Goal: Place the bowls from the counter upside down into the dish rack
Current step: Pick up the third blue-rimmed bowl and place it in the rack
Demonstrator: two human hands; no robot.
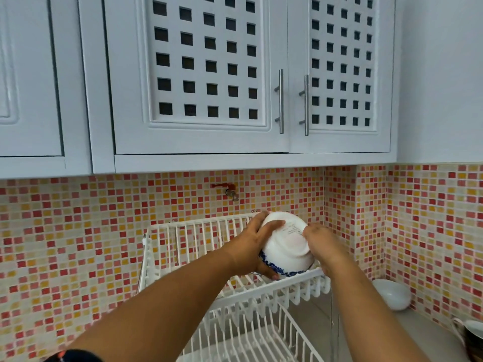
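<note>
A white bowl with a blue-patterned rim point(286, 244) is turned bottom-up and tilted toward me, over the upper tier of the white two-tier dish rack point(198, 231). My left hand point(257, 244) grips its left side, fingers over the base and thumb under the rim. My right hand point(322, 244) holds its right side. The bowl's rim is near the rack's front rail; I cannot tell whether it rests on it. A plain white bowl point(392, 293) lies tilted on the counter at the right, against the tiled wall.
White wall cupboards point(198, 74) hang low over the rack. A small tap point(231, 193) sticks out of the mosaic tile wall behind the rack. A dark cup with a white saucer point(473, 340) sits at the right edge of the grey counter point(418, 333). The rack's lower tier point(251, 338) holds nothing.
</note>
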